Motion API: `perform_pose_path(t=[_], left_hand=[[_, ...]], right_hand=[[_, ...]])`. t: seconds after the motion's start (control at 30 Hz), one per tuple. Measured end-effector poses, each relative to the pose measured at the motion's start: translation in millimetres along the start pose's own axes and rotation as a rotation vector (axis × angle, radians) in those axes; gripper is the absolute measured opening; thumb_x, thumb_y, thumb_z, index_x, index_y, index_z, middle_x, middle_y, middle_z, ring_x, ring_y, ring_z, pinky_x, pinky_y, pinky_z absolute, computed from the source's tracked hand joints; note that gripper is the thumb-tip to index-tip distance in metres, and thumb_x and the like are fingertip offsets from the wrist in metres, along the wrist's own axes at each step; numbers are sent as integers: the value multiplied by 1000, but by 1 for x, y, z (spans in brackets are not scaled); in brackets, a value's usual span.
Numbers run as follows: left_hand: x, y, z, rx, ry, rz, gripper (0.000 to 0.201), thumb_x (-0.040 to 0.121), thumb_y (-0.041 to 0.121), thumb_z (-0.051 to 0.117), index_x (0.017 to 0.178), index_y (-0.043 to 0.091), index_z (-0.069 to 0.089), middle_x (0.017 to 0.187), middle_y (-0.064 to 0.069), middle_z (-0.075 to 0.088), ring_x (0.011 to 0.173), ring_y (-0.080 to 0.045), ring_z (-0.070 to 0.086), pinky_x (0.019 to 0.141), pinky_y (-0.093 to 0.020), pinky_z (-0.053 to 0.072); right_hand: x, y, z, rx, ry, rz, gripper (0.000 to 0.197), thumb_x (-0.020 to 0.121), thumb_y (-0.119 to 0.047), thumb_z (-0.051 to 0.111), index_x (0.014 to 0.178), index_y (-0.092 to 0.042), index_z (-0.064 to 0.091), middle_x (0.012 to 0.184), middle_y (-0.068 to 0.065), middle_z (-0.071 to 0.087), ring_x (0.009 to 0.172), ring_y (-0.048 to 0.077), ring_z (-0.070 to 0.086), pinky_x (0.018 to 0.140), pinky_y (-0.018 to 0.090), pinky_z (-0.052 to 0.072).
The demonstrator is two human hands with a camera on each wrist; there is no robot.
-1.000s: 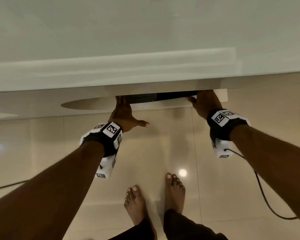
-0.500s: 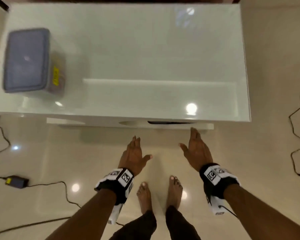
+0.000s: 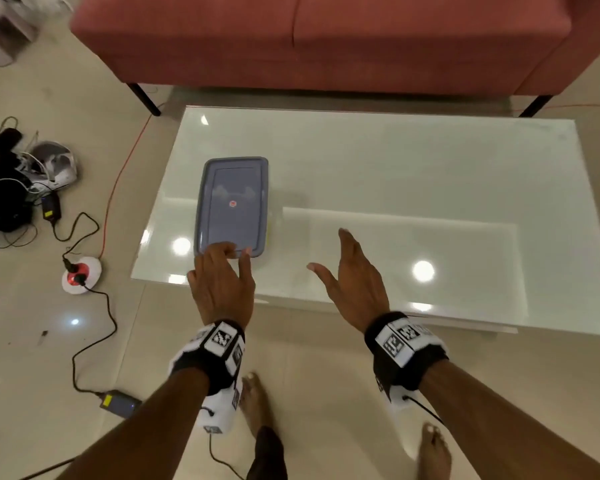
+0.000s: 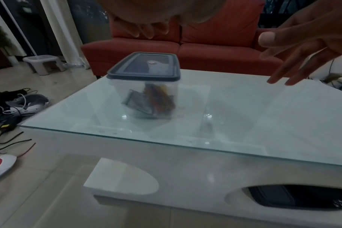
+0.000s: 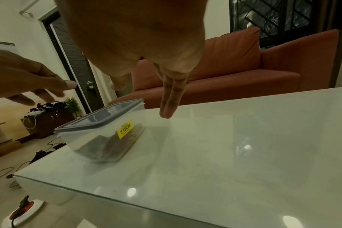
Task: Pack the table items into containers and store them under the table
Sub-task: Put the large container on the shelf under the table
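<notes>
A clear lidded container [image 3: 232, 206] with a grey lid stands near the left front corner of the glass-topped table [image 3: 430, 174], the left hand [image 3: 219, 282] reaching toward its near edge with loose fingers, holding nothing, and the right hand [image 3: 352, 282] spread flat, empty, beside it.

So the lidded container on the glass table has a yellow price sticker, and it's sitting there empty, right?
Not quite. The container on the glass table does have a yellow price sticker, but it isn't empty: the left wrist view shows dark and reddish items through its clear wall. Its grey lid is on.
</notes>
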State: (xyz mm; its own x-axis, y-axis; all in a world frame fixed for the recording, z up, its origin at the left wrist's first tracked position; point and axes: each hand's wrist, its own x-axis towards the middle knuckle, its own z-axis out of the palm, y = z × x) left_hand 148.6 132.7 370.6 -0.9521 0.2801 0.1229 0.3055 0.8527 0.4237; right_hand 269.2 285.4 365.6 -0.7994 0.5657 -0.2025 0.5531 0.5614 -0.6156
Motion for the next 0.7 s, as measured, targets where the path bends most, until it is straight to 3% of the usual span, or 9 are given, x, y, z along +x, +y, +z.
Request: perform_pose_path(t=[0.13,0.2,0.27,0.33,0.4,0.53,0.63,0.7], left_hand=[[67,-45,7,19,-88,-33,48,93,47,50,126,13,48,123,-7,57,115,-28,50,93,-42,38],[92,-61,11,-18,-218,-72,62,92,49,50,137,9,38,136,-11,50,127,-30,45,100,-46,38],[111,-73,17,-160,-380,-166,75,92,51,50,147,6,25,145,-16,44,133,-33,43,106,-44,38],[118,-77,26,-257,-505,-259,71,95,50,44,145,3,26,139,-22,49,126,-38,50,98,-39,41],[119,-81,34,-261,-533,-275,56,100,45,36,135,1,38,126,-28,57,114,-42,55,88,-38,43],[109,-100,42,-293,-556,-313,47,102,40,30,127,3,47,120,-27,57,110,-42,56,89,-40,49],[103,-103,44,-356,-547,-293,48,102,41,27,124,6,52,121,-23,58,110,-42,56,89,-51,53],[94,-106,41,-356,-528,-269,48,103,39,25,124,6,54,122,-22,58,112,-43,54,91,-52,51]], right_hand=[[47,-49,53,17,-9,41,81,95,-53,44,151,-4,12,159,14,19,142,28,31,108,37,36],[65,-68,76,91,-18,118,80,96,-53,44,151,-4,12,159,14,19,143,28,28,111,36,30],[79,-84,96,186,-20,219,79,95,-54,43,149,-3,16,154,17,29,139,31,33,111,39,30],[89,-90,112,231,-15,286,70,96,-52,43,142,-2,30,138,20,50,124,37,49,100,43,42],[93,-92,124,218,20,298,53,97,-45,46,129,-3,40,119,18,62,106,39,59,85,44,51],[76,-95,144,226,151,312,47,98,-43,42,129,-8,38,112,15,65,97,36,63,81,47,54],[64,-96,152,263,200,345,45,100,-44,36,133,-13,33,106,14,66,90,35,64,78,47,55],[49,-98,158,264,233,363,44,101,-43,33,134,-14,32,103,13,67,88,35,65,77,47,55]])
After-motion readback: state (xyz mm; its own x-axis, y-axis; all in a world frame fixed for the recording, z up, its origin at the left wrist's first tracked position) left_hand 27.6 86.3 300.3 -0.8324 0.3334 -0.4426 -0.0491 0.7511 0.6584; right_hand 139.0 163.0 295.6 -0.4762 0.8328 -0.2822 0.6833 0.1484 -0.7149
